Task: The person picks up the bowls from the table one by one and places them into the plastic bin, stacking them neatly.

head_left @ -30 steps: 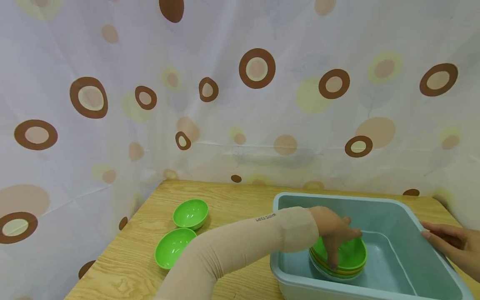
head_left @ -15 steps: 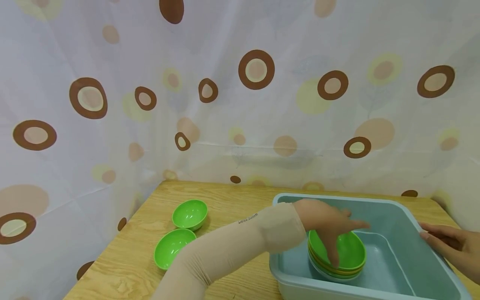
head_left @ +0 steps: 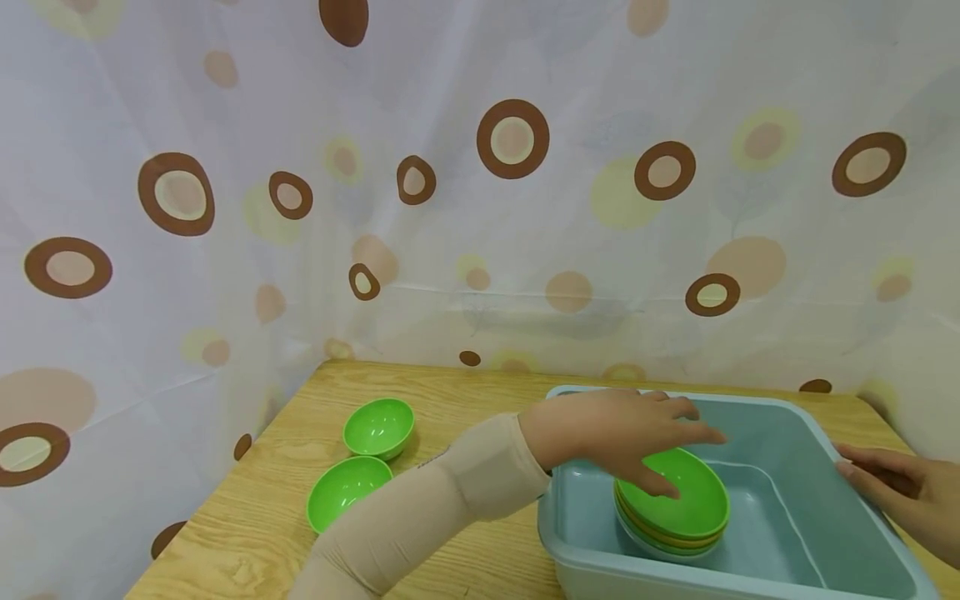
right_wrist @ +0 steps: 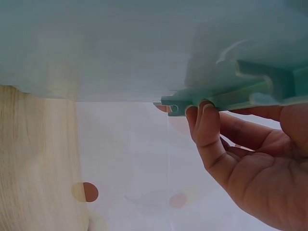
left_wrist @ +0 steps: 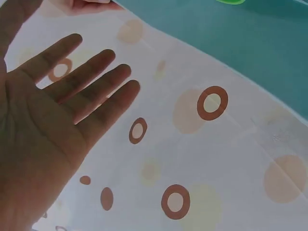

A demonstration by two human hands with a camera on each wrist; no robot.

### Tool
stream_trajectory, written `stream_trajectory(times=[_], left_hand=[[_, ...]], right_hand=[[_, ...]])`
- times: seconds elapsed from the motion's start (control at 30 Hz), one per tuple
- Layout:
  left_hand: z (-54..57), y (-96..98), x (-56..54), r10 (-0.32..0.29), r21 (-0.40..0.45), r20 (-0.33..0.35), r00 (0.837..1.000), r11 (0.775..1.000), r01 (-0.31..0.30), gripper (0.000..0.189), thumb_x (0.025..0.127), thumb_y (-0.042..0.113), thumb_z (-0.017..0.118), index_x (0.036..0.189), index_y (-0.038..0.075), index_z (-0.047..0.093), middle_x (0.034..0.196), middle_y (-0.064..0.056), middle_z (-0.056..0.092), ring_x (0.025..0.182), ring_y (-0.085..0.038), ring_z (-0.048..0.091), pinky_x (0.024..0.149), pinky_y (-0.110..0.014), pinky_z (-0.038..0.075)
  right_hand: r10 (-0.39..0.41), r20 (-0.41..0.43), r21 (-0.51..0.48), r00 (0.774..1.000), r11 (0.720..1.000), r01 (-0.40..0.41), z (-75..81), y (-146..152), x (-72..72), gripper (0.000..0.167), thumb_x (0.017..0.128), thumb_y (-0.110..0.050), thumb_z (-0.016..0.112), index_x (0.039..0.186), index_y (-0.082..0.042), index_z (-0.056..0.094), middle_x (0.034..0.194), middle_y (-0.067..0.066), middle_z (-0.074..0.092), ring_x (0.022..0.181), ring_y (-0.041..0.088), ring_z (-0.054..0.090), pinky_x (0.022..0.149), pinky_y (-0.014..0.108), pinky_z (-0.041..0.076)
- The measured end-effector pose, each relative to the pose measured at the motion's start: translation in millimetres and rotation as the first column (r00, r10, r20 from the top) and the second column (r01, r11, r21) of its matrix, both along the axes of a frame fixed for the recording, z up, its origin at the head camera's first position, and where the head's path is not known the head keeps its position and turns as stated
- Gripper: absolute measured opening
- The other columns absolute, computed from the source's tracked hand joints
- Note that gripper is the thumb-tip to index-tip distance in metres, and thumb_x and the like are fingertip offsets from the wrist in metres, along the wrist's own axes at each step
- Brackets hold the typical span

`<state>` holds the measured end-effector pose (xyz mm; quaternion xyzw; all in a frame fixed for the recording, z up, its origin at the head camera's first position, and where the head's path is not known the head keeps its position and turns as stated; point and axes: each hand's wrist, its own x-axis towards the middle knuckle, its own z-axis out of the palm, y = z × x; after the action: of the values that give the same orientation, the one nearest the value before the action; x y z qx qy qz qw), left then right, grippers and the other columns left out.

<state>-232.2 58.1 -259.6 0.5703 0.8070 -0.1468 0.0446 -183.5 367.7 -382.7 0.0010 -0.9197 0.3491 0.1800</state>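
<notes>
1. Bowl stack (head_left: 686,512): nested, green on top, inside the blue-green basin (head_left: 817,467), toward its near left corner.
2. Glossy and probably plastic: likely light, stiff, hard to break, a little slippery.
3. Pinching the top rim should take one bowl; lifting everything calls for a hold under the lowest.
4. Left hand (head_left: 618,429) is spread over the stack, gripping nothing; right hand (head_left: 915,496) pinches the basin's rim.

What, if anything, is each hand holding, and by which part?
The right hand grips the light blue basin by the rim on its right side. The left hand holds nothing; its fingers are straight.
</notes>
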Motion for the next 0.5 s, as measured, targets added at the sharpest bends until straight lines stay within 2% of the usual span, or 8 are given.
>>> stream_trajectory(times=[0.03,0.07,0.1,0.23,0.3,0.37,0.5], left_hand=[[0.8,-2.8,1.9,-0.021,0.013,-0.020,1.000,1.000,0.021,0.069,0.092,0.051,0.057,0.151,0.028,0.029,0.145,0.007,0.036,0.126,-0.005,0.039,0.098,-0.017,0.034],[1.7,-5.6,4.2,-0.039,0.026,-0.035,0.999,0.999,0.040,0.066,0.093,0.050,0.056,0.151,0.028,0.031,0.145,0.007,0.037,0.127,-0.005,0.039,0.098,-0.016,0.034],[2.3,-8.4,6.6,-0.059,0.039,-0.049,0.997,0.997,0.061,0.063,0.094,0.048,0.055,0.150,0.028,0.033,0.144,0.006,0.038,0.127,-0.005,0.040,0.098,-0.015,0.034],[4.2,-21.9,17.5,-0.140,0.104,-0.101,0.985,0.983,0.151,0.054,0.097,0.043,0.053,0.147,0.025,0.040,0.140,0.004,0.043,0.124,-0.006,0.043,0.099,-0.014,0.033],[5.2,-29.9,23.0,-0.165,0.143,-0.123,0.979,0.973,0.182,0.050,0.098,0.040,0.052,0.145,0.024,0.043,0.138,0.004,0.046,0.123,-0.006,0.044,0.100,-0.014,0.032],[5.5,-38.5,28.3,-0.178,0.180,-0.154,0.972,0.962,0.205,0.047,0.098,0.037,0.053,0.143,0.023,0.046,0.136,0.004,0.048,0.122,-0.008,0.046,0.101,-0.015,0.032],[1.6,-57.0,35.3,-0.201,0.255,-0.215,0.956,0.933,0.254,0.043,0.098,0.033,0.055,0.139,0.020,0.050,0.132,0.003,0.052,0.118,-0.010,0.050,0.100,-0.017,0.034]], right_hand=[[-0.005,0.008,0.006,1.000,1.000,0.005,1.2,-0.9,0.4,0.041,0.097,-0.009,0.057,0.113,0.027,0.051,0.087,0.024,0.068,0.061,-0.010,0.054,0.051,0.015,0.047],[-0.007,0.014,0.006,1.000,1.000,0.007,1.7,-1.3,0.8,0.041,0.097,-0.010,0.057,0.114,0.027,0.051,0.087,0.026,0.068,0.062,-0.011,0.053,0.051,0.015,0.046],[-0.012,0.018,0.010,1.000,1.000,0.012,1.8,-1.7,1.5,0.042,0.097,-0.011,0.057,0.114,0.027,0.051,0.085,0.022,0.069,0.062,-0.011,0.053,0.051,0.015,0.047],[-0.015,0.039,0.016,0.999,1.000,0.015,2.6,-1.6,2.8,0.045,0.098,-0.015,0.057,0.115,0.026,0.051,0.088,0.026,0.068,0.062,-0.011,0.054,0.051,0.016,0.047],[-0.025,0.042,0.028,0.999,0.999,0.024,2.4,-1.9,2.9,0.046,0.098,-0.016,0.056,0.116,0.025,0.051,0.089,0.026,0.068,0.061,-0.010,0.054,0.051,0.017,0.047],[-0.029,0.048,0.029,0.998,0.999,0.028,2.9,-1.9,2.4,0.046,0.099,-0.017,0.056,0.117,0.025,0.051,0.094,0.034,0.065,0.060,-0.009,0.054,0.051,0.018,0.048],[-0.034,0.041,0.030,0.999,0.999,0.032,4.2,-3.8,3.6,0.044,0.098,-0.015,0.056,0.116,0.025,0.051,0.094,0.035,0.065,0.060,-0.009,0.054,0.050,0.018,0.048]])
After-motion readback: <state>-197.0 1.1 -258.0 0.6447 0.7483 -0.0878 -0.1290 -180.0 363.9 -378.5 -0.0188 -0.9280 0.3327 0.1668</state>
